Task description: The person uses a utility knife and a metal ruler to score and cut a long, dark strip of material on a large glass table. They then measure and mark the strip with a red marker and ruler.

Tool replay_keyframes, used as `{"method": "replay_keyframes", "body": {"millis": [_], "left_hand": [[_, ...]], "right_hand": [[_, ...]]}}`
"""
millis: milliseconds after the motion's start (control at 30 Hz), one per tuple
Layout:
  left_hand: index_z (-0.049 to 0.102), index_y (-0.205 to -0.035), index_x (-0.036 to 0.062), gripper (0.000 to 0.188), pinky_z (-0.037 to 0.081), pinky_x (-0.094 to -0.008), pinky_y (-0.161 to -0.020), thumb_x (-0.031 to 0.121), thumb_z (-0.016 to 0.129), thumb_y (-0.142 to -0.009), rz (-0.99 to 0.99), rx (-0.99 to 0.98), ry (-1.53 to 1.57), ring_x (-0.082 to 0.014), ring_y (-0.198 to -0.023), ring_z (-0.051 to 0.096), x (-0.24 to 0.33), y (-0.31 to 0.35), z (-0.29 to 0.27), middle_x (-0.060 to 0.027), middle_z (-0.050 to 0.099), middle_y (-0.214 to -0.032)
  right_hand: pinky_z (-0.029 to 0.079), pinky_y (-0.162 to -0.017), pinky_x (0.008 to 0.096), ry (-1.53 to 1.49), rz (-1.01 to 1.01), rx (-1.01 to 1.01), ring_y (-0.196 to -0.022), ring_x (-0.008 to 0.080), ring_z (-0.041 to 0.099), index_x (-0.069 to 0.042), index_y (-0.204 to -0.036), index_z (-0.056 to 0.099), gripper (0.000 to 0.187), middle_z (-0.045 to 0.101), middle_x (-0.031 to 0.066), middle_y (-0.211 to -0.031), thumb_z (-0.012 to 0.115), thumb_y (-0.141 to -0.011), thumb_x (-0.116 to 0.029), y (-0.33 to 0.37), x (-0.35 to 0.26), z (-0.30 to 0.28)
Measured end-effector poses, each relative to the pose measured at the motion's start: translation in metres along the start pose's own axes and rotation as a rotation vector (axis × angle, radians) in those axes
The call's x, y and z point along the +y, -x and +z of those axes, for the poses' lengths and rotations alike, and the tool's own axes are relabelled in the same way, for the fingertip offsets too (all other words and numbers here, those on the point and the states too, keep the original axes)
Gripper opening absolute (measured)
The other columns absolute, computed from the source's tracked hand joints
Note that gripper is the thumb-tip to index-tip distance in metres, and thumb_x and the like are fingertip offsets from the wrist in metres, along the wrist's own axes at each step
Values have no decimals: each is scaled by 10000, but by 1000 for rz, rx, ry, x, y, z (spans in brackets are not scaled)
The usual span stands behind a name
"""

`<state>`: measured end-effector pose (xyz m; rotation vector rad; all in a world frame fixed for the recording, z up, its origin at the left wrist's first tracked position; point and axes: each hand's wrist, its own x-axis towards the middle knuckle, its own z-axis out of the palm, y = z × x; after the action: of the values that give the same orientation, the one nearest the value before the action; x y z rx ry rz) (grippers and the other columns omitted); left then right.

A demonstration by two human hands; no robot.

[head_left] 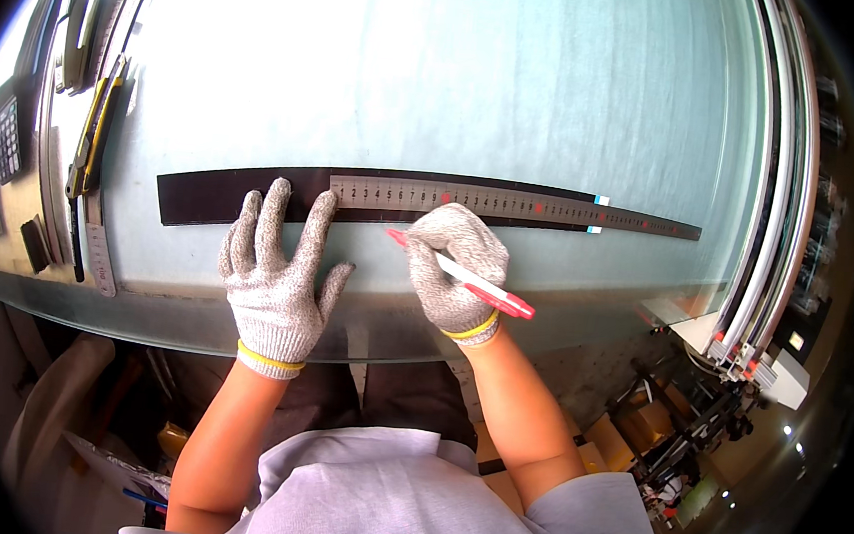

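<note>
A long black strip lies across the pale glass-like table, with a steel ruler flat along its middle and right part. The ruler's right end reaches past the strip. My left hand, in a grey knit glove, has its fingers spread; some fingertips rest on the strip, one at the ruler's left end. In my gloved right hand is a white-and-red pen, its red tip pointing left, just below the strip's near edge. Whether the tip touches anything cannot be made out.
At the left edge lie a yellow-and-black utility knife, a calculator and a short steel ruler. Metal rails run along the table's right side. Cardboard boxes stand below at the right.
</note>
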<state>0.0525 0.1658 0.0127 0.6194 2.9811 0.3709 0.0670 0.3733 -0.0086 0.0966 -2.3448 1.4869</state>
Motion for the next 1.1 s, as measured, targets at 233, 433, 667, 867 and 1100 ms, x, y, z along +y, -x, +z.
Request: {"method": "replay_keyframes", "body": {"millis": [233,433,667,867,1100], "left_hand": [[567,-1510,240,732,306,-535,-1184,314,772,-811,-14,7,-4,-430,-1455,390,1,0,0,-179,429,-1596],[567,-1510,245,738,304,-535,-1189,300,777,-805,-13,13,-13,-421,-1455,396,2,0,1,-175,427,-1599],[551,-1527,245,720,228,-550,-1223,360,738,-842,-21,14,-28,-421,-1493,322,9,0,0,-182,379,-1628],[560,-1519,243,741,178,-587,-1235,486,737,-842,37,8,-14,-429,-1518,282,44,-8,10,-161,359,-1639],[526,-1537,238,835,242,-569,-1217,398,832,-777,67,-41,53,-378,-1455,415,71,-16,17,-144,451,-1578]], "right_hand": [[542,-907,426,432,-37,158,-980,322,682,-29,-1072,699,274,729,130,-1035,750,-813,46,7,33,-74],[536,-918,444,590,-123,-28,-993,325,680,-66,-1109,697,433,734,92,-1052,853,-710,-3,4,52,-118],[541,-935,442,520,-79,-28,-1015,332,685,-106,-1080,713,434,734,81,-1037,871,-682,-33,4,54,-122],[546,-916,436,502,-106,-37,-992,325,680,-115,-1077,713,436,727,75,-1022,868,-678,-35,1,55,-123],[527,-953,454,479,-90,-63,-1021,325,690,-73,-1100,706,415,742,96,-1062,873,-723,-29,2,58,-126]]}}
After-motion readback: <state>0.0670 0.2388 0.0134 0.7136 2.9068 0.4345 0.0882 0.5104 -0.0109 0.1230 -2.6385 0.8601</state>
